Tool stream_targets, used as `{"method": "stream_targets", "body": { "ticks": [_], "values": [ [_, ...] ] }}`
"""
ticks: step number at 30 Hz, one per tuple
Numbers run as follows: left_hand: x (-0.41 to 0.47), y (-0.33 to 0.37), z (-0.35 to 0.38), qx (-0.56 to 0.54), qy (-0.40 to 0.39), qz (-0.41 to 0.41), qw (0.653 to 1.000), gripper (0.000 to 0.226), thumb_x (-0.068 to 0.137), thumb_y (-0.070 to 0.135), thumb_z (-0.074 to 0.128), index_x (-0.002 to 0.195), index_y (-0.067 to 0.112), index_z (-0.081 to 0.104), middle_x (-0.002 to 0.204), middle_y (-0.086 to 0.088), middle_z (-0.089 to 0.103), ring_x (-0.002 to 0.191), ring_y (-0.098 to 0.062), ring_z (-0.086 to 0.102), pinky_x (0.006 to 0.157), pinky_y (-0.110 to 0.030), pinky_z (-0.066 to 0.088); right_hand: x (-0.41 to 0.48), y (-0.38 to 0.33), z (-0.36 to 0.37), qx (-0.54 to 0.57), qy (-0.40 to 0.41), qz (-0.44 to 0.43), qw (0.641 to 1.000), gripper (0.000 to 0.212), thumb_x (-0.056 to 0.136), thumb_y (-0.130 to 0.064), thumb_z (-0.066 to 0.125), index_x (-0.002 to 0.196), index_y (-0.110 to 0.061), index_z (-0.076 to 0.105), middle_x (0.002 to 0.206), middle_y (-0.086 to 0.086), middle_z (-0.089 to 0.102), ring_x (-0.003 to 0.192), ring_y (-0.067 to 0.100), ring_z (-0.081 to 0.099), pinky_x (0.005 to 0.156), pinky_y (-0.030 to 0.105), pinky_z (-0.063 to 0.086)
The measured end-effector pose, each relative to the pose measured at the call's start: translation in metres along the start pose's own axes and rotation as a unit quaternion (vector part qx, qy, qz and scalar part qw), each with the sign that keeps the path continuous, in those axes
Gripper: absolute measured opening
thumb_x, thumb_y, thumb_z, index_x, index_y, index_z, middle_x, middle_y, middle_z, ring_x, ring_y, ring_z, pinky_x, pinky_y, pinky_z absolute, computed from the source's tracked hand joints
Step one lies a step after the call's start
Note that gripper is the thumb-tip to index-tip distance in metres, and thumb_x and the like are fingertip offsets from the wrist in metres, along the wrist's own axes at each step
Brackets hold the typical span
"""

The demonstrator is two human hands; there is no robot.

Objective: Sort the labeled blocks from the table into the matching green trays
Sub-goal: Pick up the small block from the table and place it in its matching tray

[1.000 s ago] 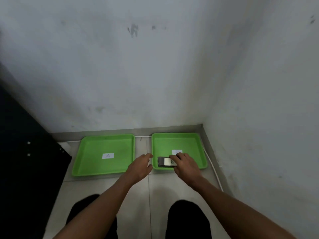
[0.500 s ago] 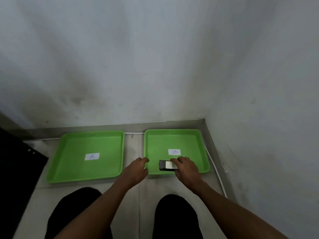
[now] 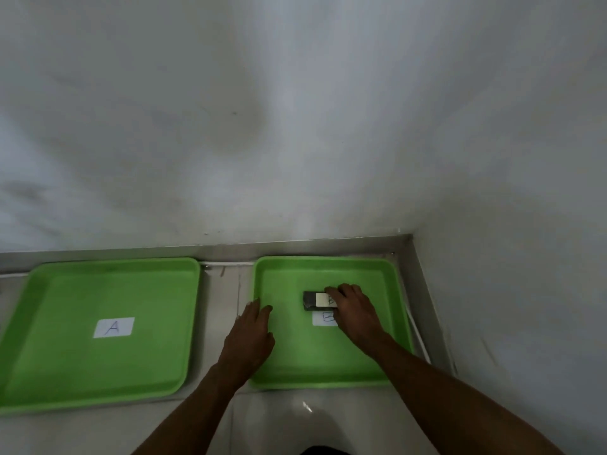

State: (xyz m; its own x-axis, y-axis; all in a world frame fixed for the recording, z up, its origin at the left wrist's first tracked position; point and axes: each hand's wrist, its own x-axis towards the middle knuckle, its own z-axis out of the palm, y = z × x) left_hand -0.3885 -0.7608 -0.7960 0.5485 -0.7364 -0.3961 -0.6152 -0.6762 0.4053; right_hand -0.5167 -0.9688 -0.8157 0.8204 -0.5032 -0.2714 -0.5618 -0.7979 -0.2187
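Note:
Two green trays lie side by side on a pale tiled surface against the wall. The left tray carries a white label marked A. The right tray has a white label partly hidden by my right hand. A dark grey block with a white sticker sits inside the right tray, just behind that label. My right hand grips the block's right end. My left hand rests flat over the right tray's left rim, fingers apart, holding nothing.
A metal skirting strip runs along the wall foot and turns at the right corner. White walls close in behind and on the right. A thin white cable lies beside the right tray. A dark shape shows at the bottom edge.
My right hand has carried the block from the right tray's near edge deeper into the tray, past its label. The camera has moved closer and tilted; my left hand stays at the tray's left rim.

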Motion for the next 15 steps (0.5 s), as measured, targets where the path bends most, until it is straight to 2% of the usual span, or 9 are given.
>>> {"method": "stream_targets", "body": {
  "ticks": [2,6,9,15],
  "values": [
    [0.004,-0.004,0.007,-0.008,-0.002,-0.013,1.000,0.061,0.097,0.013,0.052,0.152,0.008,0.028,0.162,-0.016,0.022,0.152,-0.029,0.018,0.123,-0.043,0.026,0.016,0.006,0.002,0.006,0.003,0.009,1.000,0.056,0.089,-0.003,0.053,0.142,-0.019,0.045,0.133,0.009,0.055,0.121,0.026,0.045,0.101,0.038,0.042],
    [0.004,-0.013,0.014,-0.026,0.007,-0.017,0.999,0.060,0.095,0.007,0.050,0.151,0.008,0.030,0.163,-0.012,0.021,0.154,-0.025,0.012,0.117,-0.038,0.038,0.034,0.017,0.006,0.006,0.006,0.019,1.000,0.059,0.085,-0.001,0.057,0.141,-0.017,0.046,0.132,0.011,0.056,0.120,0.029,0.046,0.100,0.038,0.042],
    [0.003,-0.015,0.015,-0.029,0.003,-0.019,0.999,0.059,0.095,0.009,0.050,0.151,0.011,0.031,0.164,-0.009,0.020,0.154,-0.023,0.010,0.117,-0.036,0.037,0.036,0.019,0.011,0.010,0.015,0.019,1.000,0.061,0.082,0.002,0.056,0.140,-0.016,0.046,0.131,0.012,0.057,0.120,0.030,0.047,0.099,0.039,0.042],
    [0.000,-0.008,0.002,0.009,-0.015,-0.003,1.000,0.055,0.096,0.011,0.052,0.149,0.009,0.037,0.161,-0.016,0.025,0.152,-0.031,0.018,0.123,-0.052,0.022,0.023,0.013,0.008,0.007,0.027,0.033,0.999,0.071,0.087,0.000,0.056,0.150,-0.019,0.031,0.154,0.016,0.037,0.143,0.033,0.029,0.118,0.047,0.028]
  ]
}}
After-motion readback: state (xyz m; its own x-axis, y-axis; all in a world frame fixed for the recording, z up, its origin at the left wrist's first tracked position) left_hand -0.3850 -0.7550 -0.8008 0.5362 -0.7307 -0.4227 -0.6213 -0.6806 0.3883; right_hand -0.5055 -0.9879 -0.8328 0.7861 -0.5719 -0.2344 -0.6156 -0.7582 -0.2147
